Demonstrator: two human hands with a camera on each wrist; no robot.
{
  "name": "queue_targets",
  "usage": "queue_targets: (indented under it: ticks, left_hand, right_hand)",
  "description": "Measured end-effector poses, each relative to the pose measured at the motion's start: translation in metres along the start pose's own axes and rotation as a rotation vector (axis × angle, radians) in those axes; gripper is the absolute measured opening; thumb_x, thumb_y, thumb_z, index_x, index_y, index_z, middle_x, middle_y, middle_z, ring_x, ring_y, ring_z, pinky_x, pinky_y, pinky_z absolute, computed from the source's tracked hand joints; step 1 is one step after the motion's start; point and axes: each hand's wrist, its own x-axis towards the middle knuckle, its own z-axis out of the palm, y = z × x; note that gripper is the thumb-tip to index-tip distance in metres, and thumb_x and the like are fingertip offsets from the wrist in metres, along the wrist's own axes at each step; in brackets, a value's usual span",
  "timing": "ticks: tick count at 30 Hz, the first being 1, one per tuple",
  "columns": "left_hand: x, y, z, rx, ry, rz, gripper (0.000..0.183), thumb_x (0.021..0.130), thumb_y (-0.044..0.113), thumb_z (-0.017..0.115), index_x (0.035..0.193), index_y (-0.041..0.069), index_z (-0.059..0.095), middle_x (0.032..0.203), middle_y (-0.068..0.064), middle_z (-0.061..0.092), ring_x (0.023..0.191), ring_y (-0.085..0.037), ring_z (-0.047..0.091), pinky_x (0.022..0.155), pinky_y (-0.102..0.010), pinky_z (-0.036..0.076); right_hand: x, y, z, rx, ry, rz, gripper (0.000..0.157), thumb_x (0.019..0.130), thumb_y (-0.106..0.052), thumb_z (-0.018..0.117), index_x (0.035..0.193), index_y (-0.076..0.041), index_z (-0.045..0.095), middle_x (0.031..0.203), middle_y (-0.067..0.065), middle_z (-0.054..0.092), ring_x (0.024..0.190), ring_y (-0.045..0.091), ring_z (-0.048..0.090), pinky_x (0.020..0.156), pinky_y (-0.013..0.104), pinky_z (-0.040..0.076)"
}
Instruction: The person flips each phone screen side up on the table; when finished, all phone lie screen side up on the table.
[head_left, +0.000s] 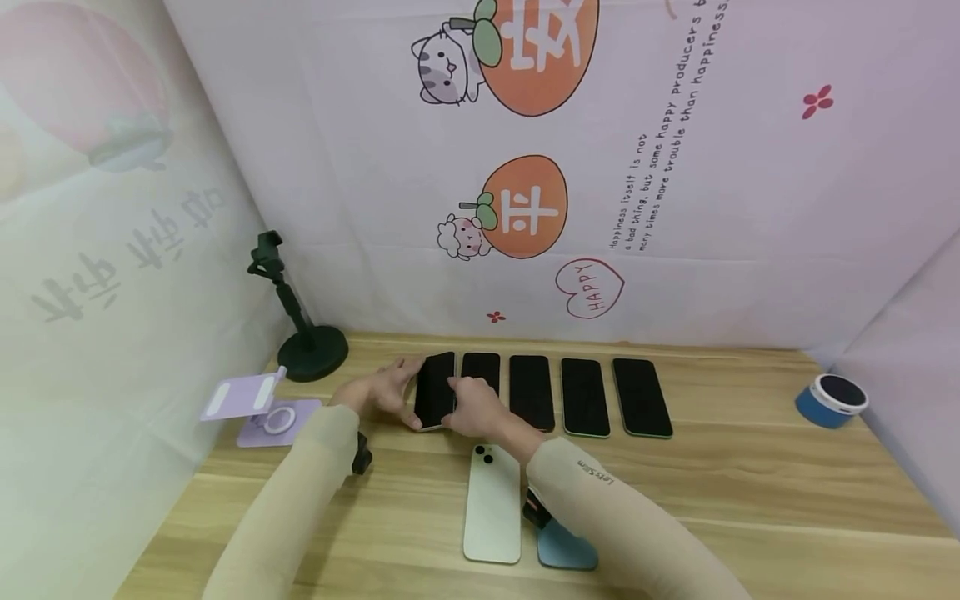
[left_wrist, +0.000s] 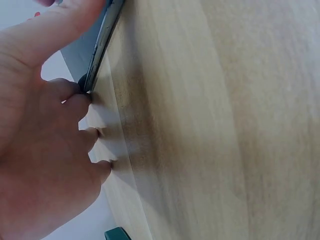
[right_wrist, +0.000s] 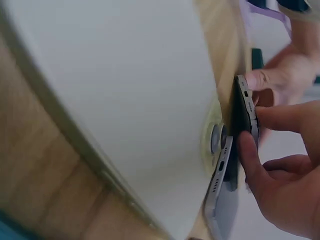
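Note:
At the left end of a row of dark-screened smartphones, both hands are on one smartphone [head_left: 435, 392], its black screen facing up. My left hand [head_left: 392, 388] holds its left edge, thumb at the near corner and fingers toward the far end. In the left wrist view the phone's edge [left_wrist: 103, 45] is tilted off the wood, between thumb and index finger. The right hand [head_left: 477, 408] pinches the phone's right side; the right wrist view shows thumb and finger on either face of the phone [right_wrist: 249, 107]. Beside it lies the second smartphone [head_left: 480, 368], partly hidden by the right hand.
Rightward, the row continues with several phones [head_left: 531, 392]. Nearer lie a white phone [head_left: 492, 512], back up, and a blue phone [head_left: 566, 547] partly under the right forearm. A purple folding stand [head_left: 258, 433] and dark green stand [head_left: 311, 354] are left; a blue round device [head_left: 831, 402] is right.

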Motion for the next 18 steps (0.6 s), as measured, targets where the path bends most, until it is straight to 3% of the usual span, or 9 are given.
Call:
queue_targets:
  ticks: [2,4,7,13,18]
  left_hand:
    - [0.000,-0.001,-0.001,-0.013,-0.007,-0.003,0.125,0.081,0.031,0.090,0.168,0.010,0.002,0.176,-0.021,-0.002,0.162,-0.047,-0.009,0.130,-0.070,0.003]
    - [0.000,-0.003,-0.002,-0.027,-0.016,-0.009,0.125,0.082,0.031,0.089,0.168,0.011,0.001,0.176,-0.022,-0.005,0.162,-0.048,-0.010,0.130,-0.070,0.004]
    - [0.001,-0.005,-0.002,-0.042,-0.021,0.001,0.125,0.082,0.029,0.090,0.168,0.011,0.001,0.175,-0.025,-0.007,0.162,-0.049,-0.008,0.129,-0.070,0.006]
    - [0.004,-0.008,-0.004,-0.110,-0.031,0.007,0.124,0.081,0.013,0.089,0.169,0.016,0.002,0.175,-0.023,-0.012,0.163,-0.045,-0.008,0.130,-0.068,0.010]
    - [0.004,-0.009,-0.006,-0.110,-0.046,-0.015,0.123,0.082,0.010,0.087,0.169,0.019,0.000,0.175,-0.019,-0.014,0.164,-0.042,-0.010,0.131,-0.066,0.010]
  right_hand:
    - [0.001,-0.003,0.003,-0.088,-0.017,-0.036,0.076,0.090,-0.017,0.081,0.152,0.008,0.045,0.102,0.029,0.076,0.051,0.014,0.057,0.056,0.024,0.050]
    - [0.001,-0.007,0.005,-0.151,-0.022,-0.050,0.075,0.090,-0.019,0.082,0.151,0.007,0.047,0.127,0.029,0.071,0.073,0.021,0.073,0.066,0.028,0.058]
    - [0.001,-0.011,0.010,-0.206,-0.007,-0.037,0.067,0.090,-0.018,0.081,0.147,0.006,0.053,0.150,0.026,0.057,0.108,0.030,0.075,0.087,0.035,0.063]
    - [0.003,-0.017,0.021,-0.277,0.009,-0.031,0.056,0.092,-0.018,0.078,0.139,0.007,0.060,0.145,0.028,0.060,0.124,0.037,0.069,0.101,0.044,0.060]
    - [0.004,-0.019,0.026,-0.303,-0.003,-0.008,0.038,0.094,-0.022,0.077,0.121,0.004,0.071,0.145,0.031,0.059,0.118,0.039,0.071,0.095,0.042,0.063]
